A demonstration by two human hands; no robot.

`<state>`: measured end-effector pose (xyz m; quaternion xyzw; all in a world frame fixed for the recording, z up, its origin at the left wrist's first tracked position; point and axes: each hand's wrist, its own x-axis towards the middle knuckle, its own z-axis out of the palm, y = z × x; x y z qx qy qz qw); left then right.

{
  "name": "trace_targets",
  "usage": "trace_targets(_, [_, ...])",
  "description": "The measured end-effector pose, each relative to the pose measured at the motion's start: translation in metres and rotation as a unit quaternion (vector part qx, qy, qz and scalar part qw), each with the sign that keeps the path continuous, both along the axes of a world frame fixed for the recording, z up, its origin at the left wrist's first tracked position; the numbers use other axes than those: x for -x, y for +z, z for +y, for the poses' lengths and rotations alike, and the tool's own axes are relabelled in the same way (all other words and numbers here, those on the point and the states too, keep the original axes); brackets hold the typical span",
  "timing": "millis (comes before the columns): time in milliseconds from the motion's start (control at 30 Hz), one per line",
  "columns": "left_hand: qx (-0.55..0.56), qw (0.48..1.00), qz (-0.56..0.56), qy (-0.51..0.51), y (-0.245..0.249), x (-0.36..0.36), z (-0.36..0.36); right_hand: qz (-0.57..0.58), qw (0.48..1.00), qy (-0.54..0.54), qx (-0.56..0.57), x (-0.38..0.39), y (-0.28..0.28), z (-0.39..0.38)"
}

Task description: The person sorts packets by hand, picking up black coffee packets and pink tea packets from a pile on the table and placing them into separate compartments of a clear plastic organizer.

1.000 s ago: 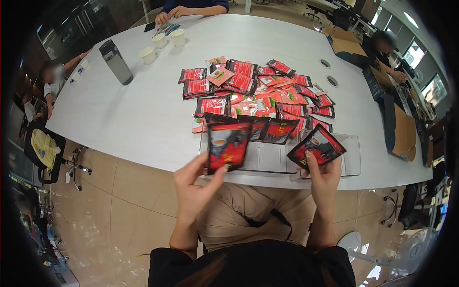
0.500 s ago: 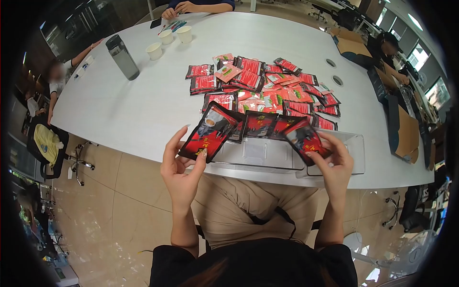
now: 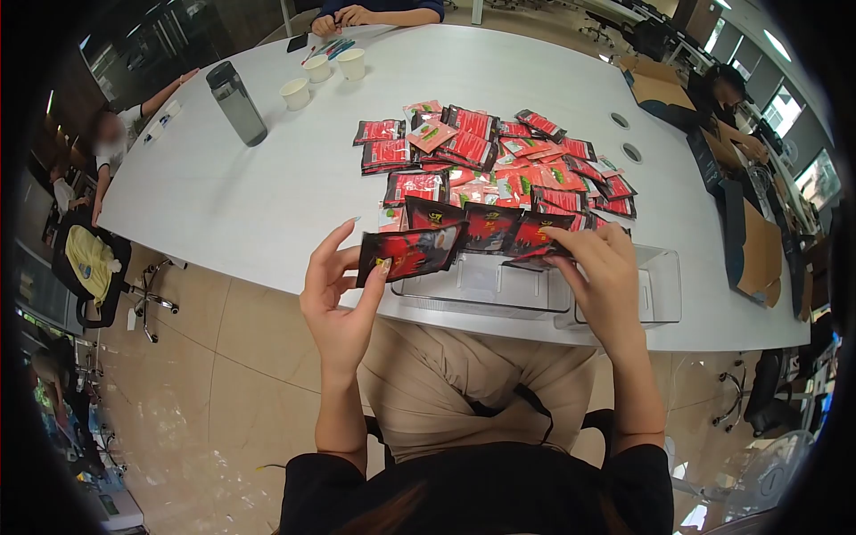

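My left hand point(image 3: 341, 290) pinches a red and black coffee sachet point(image 3: 415, 251) at its left end, thumb in front and fingers behind. The sachet is held sideways over the left part of a clear plastic bin point(image 3: 481, 310). Over the bin's right end, my right hand point(image 3: 599, 267) has thumb and fingers closed on another coffee sachet point(image 3: 542, 234), whose lower part is partly hidden. Between the hands, a similar sachet point(image 3: 492, 226) stands along the bin's far side. A heap of red and pink packets point(image 3: 499, 169) lies just beyond.
Right of the first bin stands a second clear bin point(image 3: 664, 290). A grey bottle point(image 3: 237, 105) and paper cups point(image 3: 295, 94) are at the left on the white table point(image 3: 205, 205). Open cardboard boxes point(image 3: 758, 254) line the right edge. Other people sit around the table.
My right hand has moved left and slightly up with its sachet, up against the row at the bin. The left sachet has turned from a steep slant to nearly level.
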<state>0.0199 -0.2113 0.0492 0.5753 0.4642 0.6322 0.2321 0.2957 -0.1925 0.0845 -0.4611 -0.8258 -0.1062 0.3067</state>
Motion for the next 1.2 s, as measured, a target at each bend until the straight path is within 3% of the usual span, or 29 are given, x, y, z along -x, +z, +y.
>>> trace_targets(133, [-0.031,0.991,0.083,-0.096,0.011,-0.007,0.013,-0.074,0.997,-0.009,-0.032,0.004,-0.011,0.014])
trace_targets(233, [-0.046,0.955,0.226,-0.186,0.021,-0.023,0.032,-0.091,0.995,-0.015,-0.041,0.007,-0.014,0.019])
trace_targets(333, [-0.111,0.894,0.394,-0.183,0.024,-0.043,0.047,-0.081,0.996,-0.023,-0.040,0.007,-0.012,0.023])
trace_targets(433, [-0.159,0.858,0.461,-0.160,0.006,-0.055,0.064,-0.072,0.997,-0.029,-0.027,0.004,-0.012,0.025])
trace_targets(533, [-0.265,0.832,0.480,-0.087,0.001,-0.062,0.075,-0.085,0.996,-0.031,-0.008,0.005,-0.007,0.026])
trace_targets(667, [-0.187,0.839,0.510,-0.019,0.011,-0.057,0.077,-0.109,0.994,-0.012,0.027,0.004,-0.010,0.032])
trace_targets(767, [-0.124,0.841,0.518,-0.091,-0.001,-0.048,0.095,-0.106,0.992,0.013,0.067,0.007,-0.013,0.037])
trace_targets(800, [-0.181,0.831,0.519,-0.085,0.000,-0.046,0.100,-0.103,0.991,0.022,0.081,0.008,-0.014,0.038])
trace_targets(900, [-0.101,0.825,0.541,-0.127,0.008,-0.044,0.105,-0.119,0.989,0.006,0.083,0.008,-0.021,0.043])
trace_targets(1000, [-0.190,0.816,0.529,-0.136,-0.003,-0.045,0.119,-0.121,0.987,-0.011,0.106,0.009,-0.017,0.042])
trace_targets(1100, [-0.126,0.803,0.562,-0.153,0.001,-0.045,0.118,-0.158,0.984,-0.031,0.074,0.010,-0.020,0.044])
trace_targets(1200, [-0.153,0.797,0.561,-0.161,-0.005,-0.045,0.123,-0.181,0.981,-0.032,0.070,0.011,-0.025,0.044])
